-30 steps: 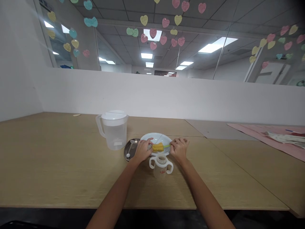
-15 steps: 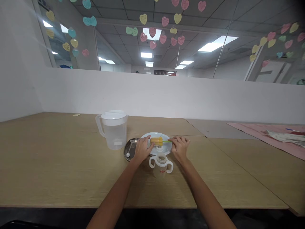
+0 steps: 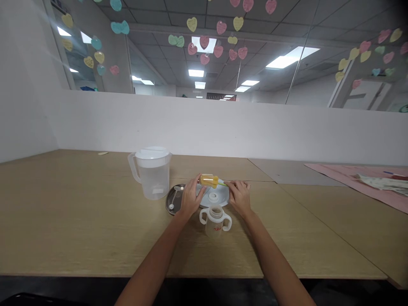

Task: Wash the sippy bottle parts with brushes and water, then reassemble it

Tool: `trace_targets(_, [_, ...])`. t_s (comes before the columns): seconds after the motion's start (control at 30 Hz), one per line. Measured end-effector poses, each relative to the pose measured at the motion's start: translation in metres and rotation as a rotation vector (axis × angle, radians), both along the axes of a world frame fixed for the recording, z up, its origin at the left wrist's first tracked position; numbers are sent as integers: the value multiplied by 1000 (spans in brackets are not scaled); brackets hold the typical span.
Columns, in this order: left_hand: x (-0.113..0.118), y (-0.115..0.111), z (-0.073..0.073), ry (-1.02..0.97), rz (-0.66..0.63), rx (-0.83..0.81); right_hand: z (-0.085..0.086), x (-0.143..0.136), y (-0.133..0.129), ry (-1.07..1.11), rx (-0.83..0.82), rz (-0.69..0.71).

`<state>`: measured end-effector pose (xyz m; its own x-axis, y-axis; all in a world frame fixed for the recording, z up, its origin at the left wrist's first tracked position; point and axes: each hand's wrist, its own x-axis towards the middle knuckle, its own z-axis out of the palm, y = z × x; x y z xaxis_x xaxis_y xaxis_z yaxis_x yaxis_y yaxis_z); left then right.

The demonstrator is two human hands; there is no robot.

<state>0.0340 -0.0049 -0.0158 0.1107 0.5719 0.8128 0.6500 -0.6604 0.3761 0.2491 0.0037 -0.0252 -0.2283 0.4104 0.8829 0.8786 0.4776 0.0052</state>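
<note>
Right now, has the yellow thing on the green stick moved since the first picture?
Yes. The yellow thing has gone up in the picture, farther from the two-handled cup, which stayed put, toward the far side of the white plate.

– What's unclear around the two-handled cup [image 3: 215, 221]?
– Its red print [image 3: 217, 229] is too small to read. Beyond it to the left, the left hand [image 3: 190, 199] hides one end of the yellow piece [image 3: 208, 180] and part of the dark tray [image 3: 177, 203]; beyond it to the right, the right hand [image 3: 240, 196] covers an end of the green stick [image 3: 222, 184].
– Farther off?
– Well right of the cup, the frame's edge cuts off the pink cloth [image 3: 338, 173].
</note>
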Motion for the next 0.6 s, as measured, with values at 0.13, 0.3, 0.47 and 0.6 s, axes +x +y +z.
trace_targets(0.13, [2,-1,2,-43,18,27,-5,-2,4,-41,1,4])
trace_targets(0.3, [2,1,1,-63,25,23,-13,-2,9,-66,9,-45])
trace_targets(0.47, [1,-2,1,-9,-14,31,-16,0,12,-54,22,11])
trace_targets(0.6, [0,-4,2,5,-19,47,-17,-1,11,-35,39,33])
